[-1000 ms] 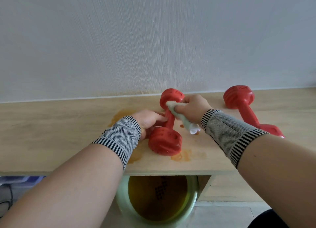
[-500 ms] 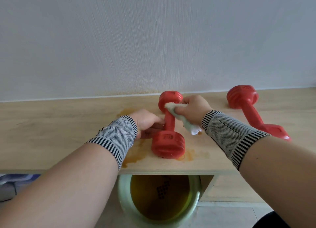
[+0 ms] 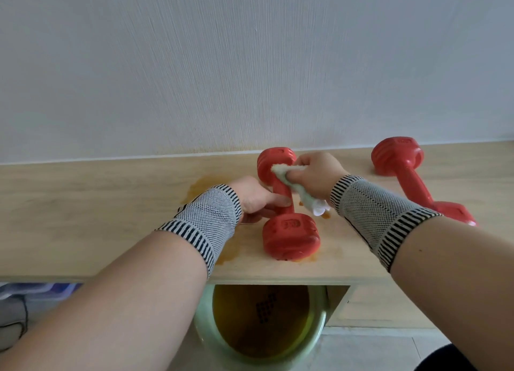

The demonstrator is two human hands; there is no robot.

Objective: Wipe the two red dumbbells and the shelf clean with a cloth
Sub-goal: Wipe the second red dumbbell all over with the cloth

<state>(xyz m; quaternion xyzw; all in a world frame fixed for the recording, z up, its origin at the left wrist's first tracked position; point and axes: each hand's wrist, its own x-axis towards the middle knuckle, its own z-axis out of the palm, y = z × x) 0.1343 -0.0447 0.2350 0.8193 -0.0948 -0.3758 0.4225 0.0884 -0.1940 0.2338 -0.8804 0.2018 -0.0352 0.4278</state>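
Note:
A red dumbbell (image 3: 289,235) lies on the wooden shelf (image 3: 83,217), its bar pointing away from me. My left hand (image 3: 256,196) grips the bar from the left, close to the near head. My right hand (image 3: 314,176) holds a bunched white cloth (image 3: 281,173) and presses it against the far head and the top of the bar. The cloth's tail hangs down at the right of the bar. A second red dumbbell (image 3: 411,176) lies untouched further right, partly hidden by my right forearm. Orange-brown stains (image 3: 200,185) mark the shelf around the first dumbbell.
A white textured wall (image 3: 250,64) rises right behind the shelf. Below the shelf's front edge stands a pale green bucket (image 3: 203,331) with brownish liquid. A wooden cabinet side (image 3: 370,306) is to its right, and blue striped fabric (image 3: 36,290) at lower left.
The cloth in my right hand has slid slightly up the bar toward the far head. The dumbbell has turned a little under my left hand's grip. The view shifted slightly.

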